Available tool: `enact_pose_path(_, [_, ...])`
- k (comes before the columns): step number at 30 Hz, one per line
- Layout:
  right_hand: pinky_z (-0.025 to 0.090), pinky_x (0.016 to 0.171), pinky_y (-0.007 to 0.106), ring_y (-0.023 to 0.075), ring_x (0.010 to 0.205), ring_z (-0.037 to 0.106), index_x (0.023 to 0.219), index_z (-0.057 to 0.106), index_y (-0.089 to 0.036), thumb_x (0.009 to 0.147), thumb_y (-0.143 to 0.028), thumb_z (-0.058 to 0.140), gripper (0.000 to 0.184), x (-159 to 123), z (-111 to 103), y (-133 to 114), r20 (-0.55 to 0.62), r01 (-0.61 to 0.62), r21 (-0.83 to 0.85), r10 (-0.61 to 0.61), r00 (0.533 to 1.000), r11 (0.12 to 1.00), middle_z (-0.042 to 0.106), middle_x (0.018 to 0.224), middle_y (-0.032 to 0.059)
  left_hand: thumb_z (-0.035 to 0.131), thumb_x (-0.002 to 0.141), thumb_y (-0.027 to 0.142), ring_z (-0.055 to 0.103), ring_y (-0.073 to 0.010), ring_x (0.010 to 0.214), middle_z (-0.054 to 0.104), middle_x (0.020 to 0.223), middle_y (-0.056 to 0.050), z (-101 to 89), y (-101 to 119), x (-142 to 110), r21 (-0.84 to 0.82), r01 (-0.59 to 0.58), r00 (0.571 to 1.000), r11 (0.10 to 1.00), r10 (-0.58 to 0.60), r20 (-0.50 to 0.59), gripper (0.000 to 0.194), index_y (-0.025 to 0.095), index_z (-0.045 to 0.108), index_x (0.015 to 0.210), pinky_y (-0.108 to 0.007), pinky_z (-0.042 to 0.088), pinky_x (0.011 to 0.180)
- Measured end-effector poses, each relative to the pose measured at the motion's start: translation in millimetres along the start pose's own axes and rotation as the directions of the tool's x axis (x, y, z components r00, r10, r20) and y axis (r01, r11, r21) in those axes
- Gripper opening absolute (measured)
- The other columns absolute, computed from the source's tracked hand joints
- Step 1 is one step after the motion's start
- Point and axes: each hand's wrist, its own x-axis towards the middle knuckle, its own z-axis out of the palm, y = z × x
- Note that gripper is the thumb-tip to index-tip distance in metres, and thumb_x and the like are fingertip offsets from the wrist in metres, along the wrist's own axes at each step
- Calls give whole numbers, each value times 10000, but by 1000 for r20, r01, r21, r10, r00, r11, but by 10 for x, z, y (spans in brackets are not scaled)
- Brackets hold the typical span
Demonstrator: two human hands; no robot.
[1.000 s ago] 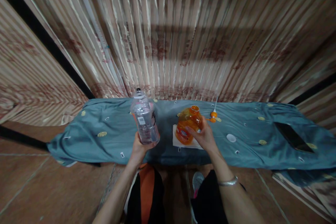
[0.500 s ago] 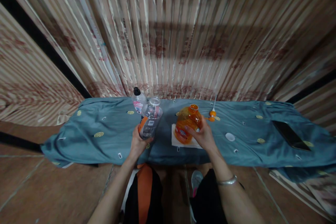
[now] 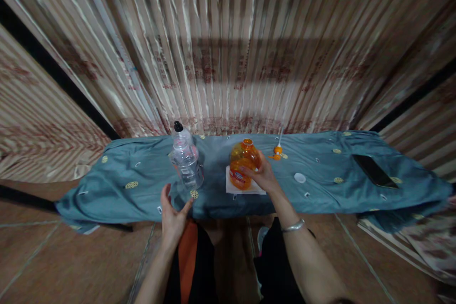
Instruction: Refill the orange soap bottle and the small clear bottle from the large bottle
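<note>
Two bare hands show in the head view, both forearms cut off by the bottom edge. The right hand (image 3: 264,175) is closed on the side of an orange bottle (image 3: 241,164), thumb across the front near its red label; the other fingers are mostly hidden behind the bottle. The orange bottle has an uncapped mouth and stands on a folded white sheet (image 3: 256,191), partly covered by the bottle and the hand. The left hand (image 3: 173,216) is empty, thumb and fingers spread apart, near the front edge of the blue-green cloth (image 3: 142,164). Just beyond it, not touched, a clear bottle (image 3: 188,171) stands on the cloth. Behind that is a bottle with a black top (image 3: 178,127); its lower body is hidden, and the two outlines run together, so the clear bottle's mouth is hard to make out. To the right of the orange bottle lies an orange pump head (image 3: 278,151), its pale tube pointing toward the curtain (image 3: 221,95). A white disc (image 3: 299,178) lies nearer the front; it looks like a lid, though the view is too poor to be sure. Farther right is a dark, flat phone-like slab (image 3: 375,171), its face unreadable. Below the cloth, a shoe (image 3: 262,234) is largely covered by a dark trouser leg (image 3: 281,270).
</note>
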Motion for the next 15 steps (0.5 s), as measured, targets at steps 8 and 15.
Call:
enact_pose_path(8, [575,1018,483,292,1082,729,1097,635,-254,531,-416,920,654,132,-31,-57,183,-144,255,98,978,956,781,1080,23,968,494,122,490,-286,1428,618,1410,-80,712,242,-439,-108,33,951,994,2,309,847,285,637,1257,-428,276,1224])
enact_pose_path(15, [583,1016,495,291,1070,742,1098,653,-250,503,-392,922,667,222,-45,-81,244,-189,297,117,963,936,786,1070,27,815,785,196,401,-366,1470,510,1533,-126,1384,66,-63,-165,105,885,981,-16,466,567,198,614,1316,-661,254,1204])
